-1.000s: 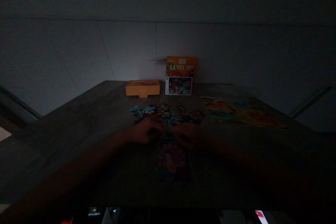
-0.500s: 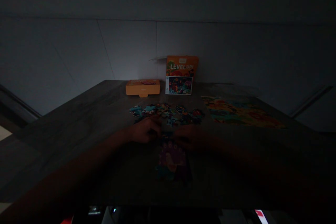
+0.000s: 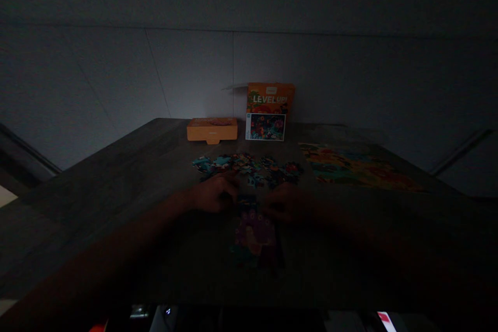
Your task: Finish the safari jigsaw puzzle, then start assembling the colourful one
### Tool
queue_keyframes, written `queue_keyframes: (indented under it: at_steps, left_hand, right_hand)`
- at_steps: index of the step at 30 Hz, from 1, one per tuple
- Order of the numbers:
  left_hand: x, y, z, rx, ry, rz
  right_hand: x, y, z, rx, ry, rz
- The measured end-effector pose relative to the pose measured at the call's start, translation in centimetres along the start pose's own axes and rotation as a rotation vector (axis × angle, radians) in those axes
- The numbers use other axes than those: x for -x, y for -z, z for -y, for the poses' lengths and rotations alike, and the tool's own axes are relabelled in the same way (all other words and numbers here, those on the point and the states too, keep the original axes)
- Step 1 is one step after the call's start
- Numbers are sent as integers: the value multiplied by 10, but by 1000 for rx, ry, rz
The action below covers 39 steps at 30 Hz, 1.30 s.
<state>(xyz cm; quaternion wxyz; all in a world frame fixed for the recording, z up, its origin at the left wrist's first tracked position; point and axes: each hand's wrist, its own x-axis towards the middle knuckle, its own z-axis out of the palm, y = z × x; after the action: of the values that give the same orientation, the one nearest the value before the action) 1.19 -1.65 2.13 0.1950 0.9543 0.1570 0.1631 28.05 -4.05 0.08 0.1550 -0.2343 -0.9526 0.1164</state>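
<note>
In dim light, a partly joined jigsaw puzzle (image 3: 254, 236) with a purple, round-patterned creature lies on the table in front of me. My left hand (image 3: 216, 193) rests at its upper left with the fingers curled in. Across from it, my right hand (image 3: 286, 203) is at the puzzle's upper right edge, its fingers bent together. Whatever either hand pinches is hidden by shadow. Dark puzzle pieces (image 3: 248, 201) sit between the two hands, at the top of the joined part. Just beyond the hands spreads a pile of loose puzzle pieces (image 3: 245, 163).
An orange box (image 3: 212, 130) lies at the back of the grey table (image 3: 128, 166). Beside it stands an orange "LEVEL UP!" box (image 3: 271, 94), with a picture card (image 3: 266, 127) leaning on its front. To the right lies a colourful flat sheet (image 3: 358, 168).
My right hand has shifted slightly right, away from the pieces at the puzzle's top, showing more of them. The left hand stays almost where it was.
</note>
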Motion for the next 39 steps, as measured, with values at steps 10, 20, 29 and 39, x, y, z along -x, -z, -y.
queue_keyframes:
  at_steps: [10, 20, 29, 39]
  left_hand:
    - [0, 6, -4, -196, 119, 43]
    - [2, 0, 3, -166, 151, 67]
    - [-2, 1, -2, -183, 176, 75]
    - [0, -1, 2, -202, 202, 54]
  right_hand:
    - [6, 19, -12, 354, -316, -160]
    - [9, 27, -40, 430, -702, -275]
    - [5, 16, -29, 356, -542, -242]
    - [9, 7, -36, 278, -404, -240]
